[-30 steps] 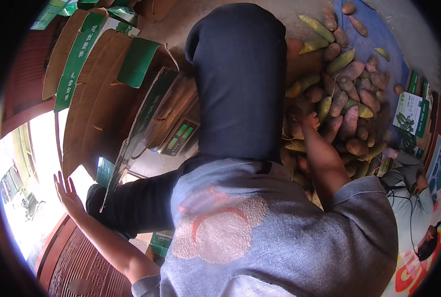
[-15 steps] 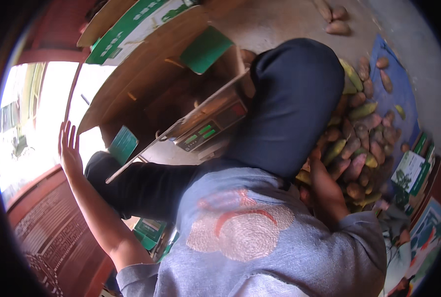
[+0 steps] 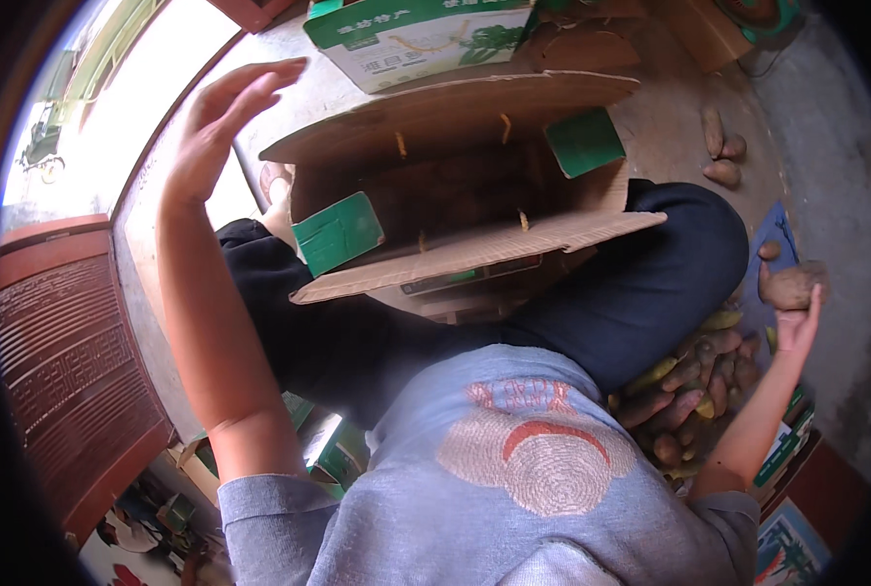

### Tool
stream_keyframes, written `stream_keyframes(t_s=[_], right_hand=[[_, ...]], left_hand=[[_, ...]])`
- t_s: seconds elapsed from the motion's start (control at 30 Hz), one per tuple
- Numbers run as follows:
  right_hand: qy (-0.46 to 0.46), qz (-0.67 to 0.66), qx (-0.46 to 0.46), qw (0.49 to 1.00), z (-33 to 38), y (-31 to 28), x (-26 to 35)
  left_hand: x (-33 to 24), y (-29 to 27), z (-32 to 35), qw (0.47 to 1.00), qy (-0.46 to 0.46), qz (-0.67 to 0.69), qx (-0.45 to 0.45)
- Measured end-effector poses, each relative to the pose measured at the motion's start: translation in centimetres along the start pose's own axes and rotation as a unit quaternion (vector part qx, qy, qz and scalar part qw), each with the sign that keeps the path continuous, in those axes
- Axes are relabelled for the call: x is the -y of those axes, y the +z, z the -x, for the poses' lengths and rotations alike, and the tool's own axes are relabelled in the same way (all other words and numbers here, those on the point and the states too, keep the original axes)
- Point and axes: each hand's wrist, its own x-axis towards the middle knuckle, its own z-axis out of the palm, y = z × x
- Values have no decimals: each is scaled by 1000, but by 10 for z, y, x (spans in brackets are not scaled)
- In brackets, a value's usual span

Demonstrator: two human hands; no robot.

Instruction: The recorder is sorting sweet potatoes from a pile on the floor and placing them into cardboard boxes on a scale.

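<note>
Cardboard box [image 3: 494, 249] open, inside dark. Right fingers [image 3: 815, 303] cupping tuber [image 3: 794, 284]; left fingers [image 3: 252, 76] parted, empty.

The left forearm [image 3: 199, 303] is raised, its wrist [image 3: 185, 186] bent so that the left hand [image 3: 215, 122] points inward with loosely extended fingers [image 3: 271, 72]. The right arm [image 3: 748, 422] reaches outward, the right hand [image 3: 799, 330] raised in a grip.

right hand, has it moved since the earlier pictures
Yes, rightward: against the tuber pile, the right hand went from the left side to past the right edge.

White characters [image 3: 381, 27] on green-and-white carton [image 3: 430, 55]
</note>
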Motion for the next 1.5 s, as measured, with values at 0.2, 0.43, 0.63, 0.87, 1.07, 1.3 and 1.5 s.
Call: stream_keyframes(t_s=[0.2,0.43,0.63,0.87,1.07,1.3,1.5], right_hand=[[-246,341,202,885,32,198,81],[-213,558,621,508,152,447,-76],[-100,710,655,240,151,489,-253],[-63,759,630,154,160,506,-371],[-232,691,656,193,165,494,-350],[-281,581,658,389,154,475,-168],[-361,498,357,703,133,378,-22]], left_hand=[[-5,22,-7,991,63,-9,121],[10,32,3,993,20,-88,79],[7,30,8,988,43,-133,61],[12,30,10,989,93,-104,49],[14,25,10,988,65,-119,68],[3,26,9,990,-18,-125,68],[-5,29,5,995,-52,-31,84]])
